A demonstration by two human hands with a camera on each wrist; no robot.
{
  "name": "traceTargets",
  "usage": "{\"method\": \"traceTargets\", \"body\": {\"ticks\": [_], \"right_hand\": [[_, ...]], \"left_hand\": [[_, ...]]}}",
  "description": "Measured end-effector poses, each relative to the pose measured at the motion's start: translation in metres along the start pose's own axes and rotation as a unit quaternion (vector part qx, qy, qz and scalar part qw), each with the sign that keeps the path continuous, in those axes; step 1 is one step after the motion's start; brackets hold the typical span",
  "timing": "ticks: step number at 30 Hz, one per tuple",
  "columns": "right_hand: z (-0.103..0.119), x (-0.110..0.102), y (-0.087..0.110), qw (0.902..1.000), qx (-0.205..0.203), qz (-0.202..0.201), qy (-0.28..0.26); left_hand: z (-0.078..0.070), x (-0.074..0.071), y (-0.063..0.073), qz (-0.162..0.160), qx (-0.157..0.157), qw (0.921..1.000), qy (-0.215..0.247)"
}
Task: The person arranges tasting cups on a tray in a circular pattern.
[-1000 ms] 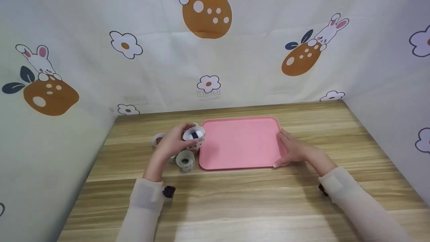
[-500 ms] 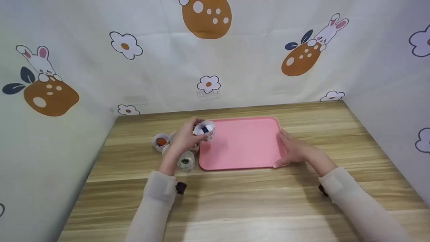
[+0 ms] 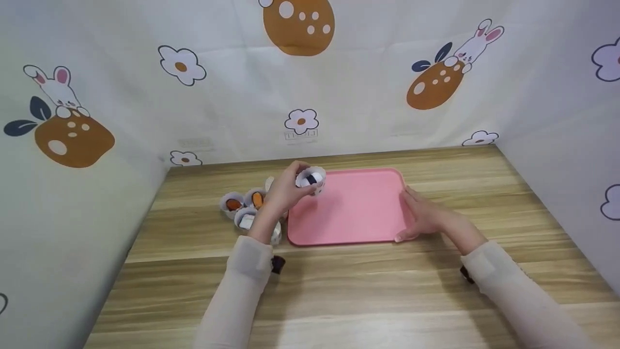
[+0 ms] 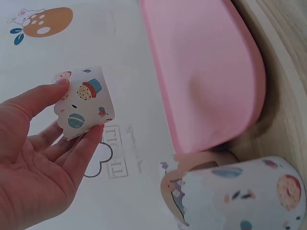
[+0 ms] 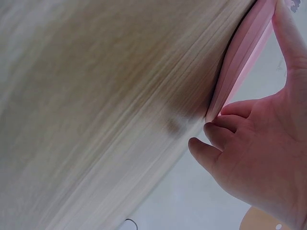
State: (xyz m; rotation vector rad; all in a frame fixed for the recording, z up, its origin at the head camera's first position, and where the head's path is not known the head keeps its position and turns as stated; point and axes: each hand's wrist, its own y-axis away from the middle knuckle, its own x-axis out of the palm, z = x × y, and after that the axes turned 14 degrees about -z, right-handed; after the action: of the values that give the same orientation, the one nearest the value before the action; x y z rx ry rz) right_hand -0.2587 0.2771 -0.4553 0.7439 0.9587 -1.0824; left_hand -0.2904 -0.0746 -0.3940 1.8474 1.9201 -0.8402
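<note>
My left hand (image 3: pixel 286 188) grips a small paper cup (image 4: pixel 86 103) printed with cupcakes, its thumb on one side and fingers on the other. The cup is raised over the far left corner of a pink tray (image 3: pixel 353 208). Inside it lies a white piece with a black band (image 3: pixel 311 180), like toy sushi. My right hand (image 3: pixel 426 215) rests on the tray's right edge, fingers along the side and thumb by the near right corner. In the right wrist view its fingers (image 5: pixel 230 122) touch the tray's outer wall.
Left of the tray stand several similar cups, partly hidden by my left arm. One has a reddish-brown piece (image 3: pixel 233 205), another an orange piece (image 3: pixel 257 199), a third a white block (image 3: pixel 246 221). A printed curtain (image 3: pixel 232 116) hangs behind the wooden table (image 3: pixel 368 291).
My left hand has carried the cup right and away from me, from the cup group to over the tray, uncovering more cups. The right hand and tray have stayed put.
</note>
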Motion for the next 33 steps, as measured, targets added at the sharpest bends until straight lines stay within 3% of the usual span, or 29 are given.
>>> {"method": "traceTargets", "body": {"ticks": [5,12,27,33], "right_hand": [[0.0,0.0,0.0,1.0,-0.001,-0.001,-0.005],[-0.002,0.0,-0.001,1.0,-0.006,0.0,-0.003],[-0.002,0.001,-0.002,1.0,0.002,0.0,-0.002],[-0.001,0.0,0.0,1.0,0.0,0.0,0.003]], "left_hand": [[-0.005,0.009,-0.003,-0.006,-0.01,0.9999,0.001],[-0.01,0.02,-0.012,-0.013,0.012,0.9997,-0.017],[-0.014,0.042,-0.027,-0.02,0.002,0.9991,-0.038],[-0.014,0.05,-0.03,-0.025,-0.015,0.9981,-0.055]]}}
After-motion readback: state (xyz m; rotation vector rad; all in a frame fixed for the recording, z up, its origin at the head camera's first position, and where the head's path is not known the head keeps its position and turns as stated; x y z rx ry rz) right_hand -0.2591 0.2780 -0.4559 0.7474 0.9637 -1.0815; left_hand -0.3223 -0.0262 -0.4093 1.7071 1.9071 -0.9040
